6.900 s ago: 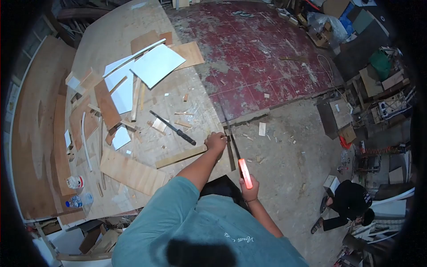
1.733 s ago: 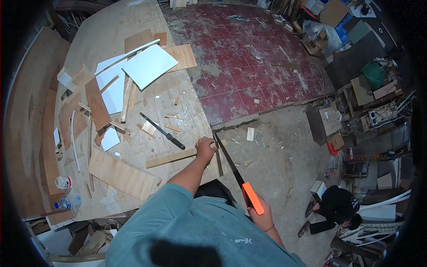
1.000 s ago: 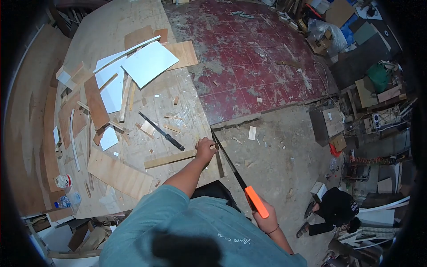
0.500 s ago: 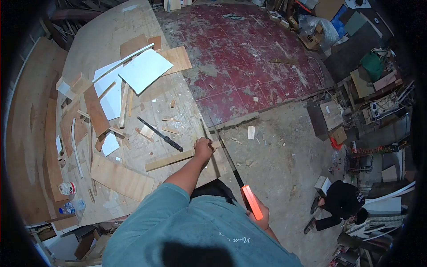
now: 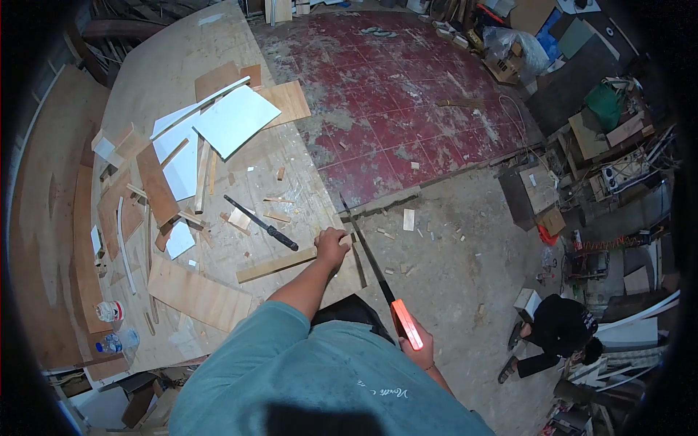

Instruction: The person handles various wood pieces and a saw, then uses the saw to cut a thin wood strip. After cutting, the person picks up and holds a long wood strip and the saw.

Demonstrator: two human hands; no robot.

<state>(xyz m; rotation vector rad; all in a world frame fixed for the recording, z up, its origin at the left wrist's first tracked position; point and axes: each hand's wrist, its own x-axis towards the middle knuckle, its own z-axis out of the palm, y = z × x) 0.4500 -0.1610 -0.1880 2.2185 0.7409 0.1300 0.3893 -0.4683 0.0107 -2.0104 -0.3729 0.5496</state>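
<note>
My left hand (image 5: 331, 245) has its fingers curled over the wood strip (image 5: 276, 264) near the table (image 5: 294, 163) edge, and my right hand (image 5: 418, 350) grips the saw (image 5: 407, 325) by its orange handle, the blade slanting up beside the table. A black-handled tool (image 5: 260, 223) lies near the strip, with a plywood piece (image 5: 200, 291) on its other side; white boards (image 5: 236, 122) lie farther up. A crouching person (image 5: 560, 327) is well apart to the right. The left fingers hide part of the strip, so I can't tell whether the blade touches it.
</note>
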